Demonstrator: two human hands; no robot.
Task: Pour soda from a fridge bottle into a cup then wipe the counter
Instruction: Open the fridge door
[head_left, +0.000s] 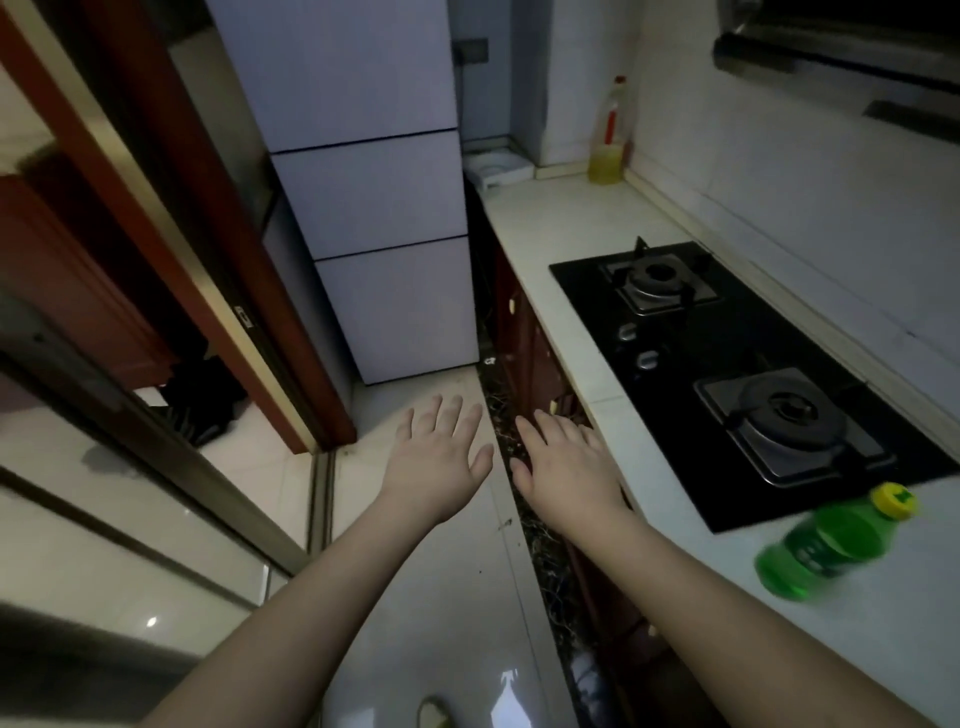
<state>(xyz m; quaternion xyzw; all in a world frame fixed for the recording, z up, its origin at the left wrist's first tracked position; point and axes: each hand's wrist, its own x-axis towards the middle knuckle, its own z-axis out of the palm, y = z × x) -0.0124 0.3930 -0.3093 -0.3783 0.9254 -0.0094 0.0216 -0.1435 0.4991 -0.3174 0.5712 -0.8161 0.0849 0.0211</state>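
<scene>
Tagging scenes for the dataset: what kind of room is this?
A small home kitchen, most likely: a two-burner gas hob set in a white counter, a tall fridge at its end, and an oil bottle in the corner.

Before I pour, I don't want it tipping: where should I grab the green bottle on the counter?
Wrap the right hand around the green bottle at mid-body, below its yellow cap, coming from the counter's front edge. It stands upright, apart from the stove, nothing blocking that side.

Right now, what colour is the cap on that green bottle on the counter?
Yellow; the cap tops the green bottle, seen in the head view.
</scene>
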